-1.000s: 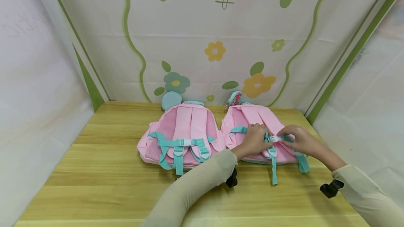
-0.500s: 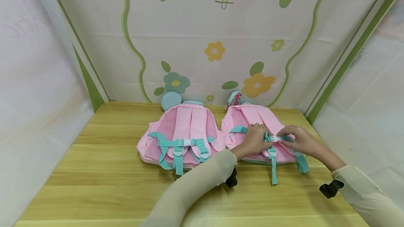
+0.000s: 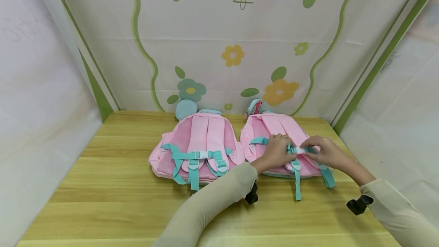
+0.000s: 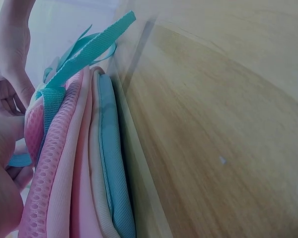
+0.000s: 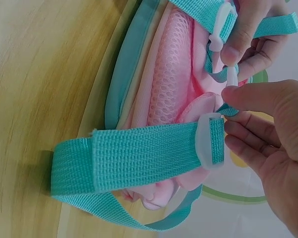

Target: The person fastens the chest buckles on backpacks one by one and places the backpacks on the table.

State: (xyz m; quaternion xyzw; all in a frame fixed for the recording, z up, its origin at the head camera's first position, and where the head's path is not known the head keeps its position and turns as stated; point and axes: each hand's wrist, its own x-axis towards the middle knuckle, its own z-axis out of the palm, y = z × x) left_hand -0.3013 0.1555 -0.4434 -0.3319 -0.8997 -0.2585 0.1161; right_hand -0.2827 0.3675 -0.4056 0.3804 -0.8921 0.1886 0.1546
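Two pink backpacks lie side by side with their shoulder straps facing up. On the right backpack (image 3: 255, 125), both hands meet at a white side-release buckle (image 3: 300, 150) on a teal chest strap. My left hand (image 3: 278, 151) pinches the buckle's left end. From the other side, my right hand (image 3: 326, 151) pinches its right end between thumb and fingers. The right wrist view shows the buckle (image 5: 232, 75) as a narrow white strip between both thumbs, partly hidden by fingers. A teal strap end (image 3: 297, 186) hangs below the hands onto the table.
The left backpack (image 3: 178, 136) touches the right one, its own white buckle (image 3: 203, 154) joined across its straps. A round light-blue piece (image 3: 186, 109) and a patterned piece (image 3: 254, 108) stick up behind the bags. The wooden table (image 3: 103, 193) ends at a floral cloth backdrop (image 3: 205, 18).
The white buckle's two halves now sit closer together, the prongs no longer showing between them. My right fingertips have shifted slightly left; my left hand stays put.
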